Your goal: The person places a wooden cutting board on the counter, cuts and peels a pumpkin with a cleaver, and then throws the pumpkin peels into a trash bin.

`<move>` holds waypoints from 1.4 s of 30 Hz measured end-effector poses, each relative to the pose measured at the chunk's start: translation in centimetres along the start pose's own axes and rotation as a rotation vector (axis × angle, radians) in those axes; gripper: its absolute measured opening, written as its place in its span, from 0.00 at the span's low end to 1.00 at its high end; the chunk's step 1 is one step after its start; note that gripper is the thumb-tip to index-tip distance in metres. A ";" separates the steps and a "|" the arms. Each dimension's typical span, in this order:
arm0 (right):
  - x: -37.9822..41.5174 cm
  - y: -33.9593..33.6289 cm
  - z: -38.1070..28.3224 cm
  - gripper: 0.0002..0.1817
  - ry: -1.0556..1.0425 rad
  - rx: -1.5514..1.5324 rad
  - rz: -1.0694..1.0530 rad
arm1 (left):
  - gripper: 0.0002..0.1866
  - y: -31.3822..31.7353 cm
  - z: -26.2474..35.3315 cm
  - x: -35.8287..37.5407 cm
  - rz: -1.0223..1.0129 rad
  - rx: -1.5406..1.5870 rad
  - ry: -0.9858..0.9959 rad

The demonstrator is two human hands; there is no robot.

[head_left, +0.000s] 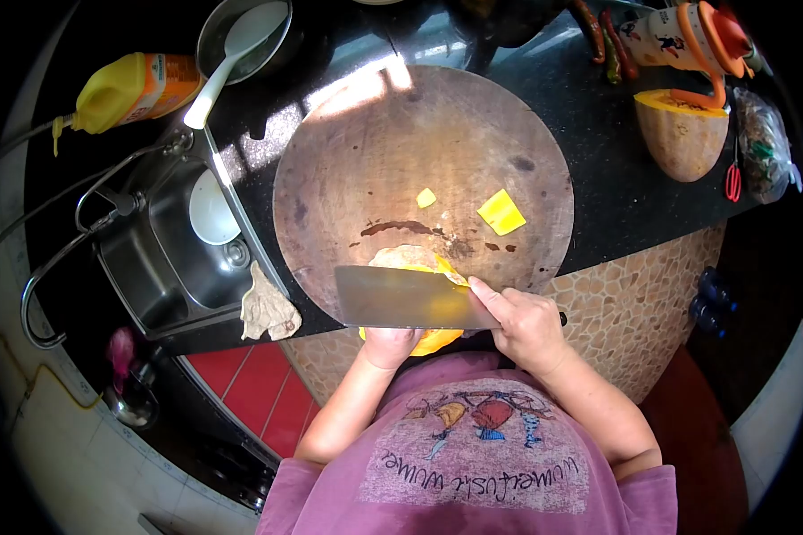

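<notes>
A wide cleaver point(410, 298) lies over a piece of orange-fleshed pumpkin point(403, 257) at the near edge of the round wooden board point(401, 143). My right hand point(528, 328) is closed on the cleaver's handle end, with a finger along the blade. My left hand point(391, 346) is under the blade at the pumpkin's near side; its fingers are mostly hidden by the cleaver. A thin strip of peel point(453, 275) hangs by the blade's far edge. Two yellow pieces, one larger point(502, 212) and one small point(426, 198), lie on the board.
Left of the board is a steel sink point(174, 241) with a white bowl point(214, 209), and a cloth point(268, 308) at the counter edge. A yellow bottle point(138, 89) and a pot point(245, 67) stand behind. At right are a cut pumpkin point(680, 138), red scissors point(732, 183) and a bag point(765, 147).
</notes>
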State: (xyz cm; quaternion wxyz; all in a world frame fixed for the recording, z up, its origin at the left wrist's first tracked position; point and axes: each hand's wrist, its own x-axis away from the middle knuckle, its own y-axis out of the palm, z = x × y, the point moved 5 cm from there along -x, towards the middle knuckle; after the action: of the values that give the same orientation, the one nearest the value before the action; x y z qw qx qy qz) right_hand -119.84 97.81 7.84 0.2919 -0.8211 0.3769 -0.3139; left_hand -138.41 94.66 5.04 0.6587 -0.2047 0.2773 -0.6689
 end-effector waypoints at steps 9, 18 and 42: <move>-0.7 0.4 -0.2 0.30 0.009 -0.017 -0.073 | 0.17 -0.2 0.1 -0.2 -0.014 -0.105 0.049; -1.5 1.4 -1.3 0.25 0.076 0.073 -0.074 | 0.17 0.1 -0.4 0.4 -0.015 -0.095 0.020; -2.3 0.7 -1.3 0.21 0.166 0.021 -0.215 | 0.17 -0.4 0.2 0.3 0.043 -0.184 0.124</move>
State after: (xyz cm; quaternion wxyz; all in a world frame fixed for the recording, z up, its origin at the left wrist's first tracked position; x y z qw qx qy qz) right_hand -122.27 99.03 7.48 0.2329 -0.8248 0.3062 -0.4144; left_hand -138.62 94.37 5.40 0.6328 -0.2166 0.3821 -0.6377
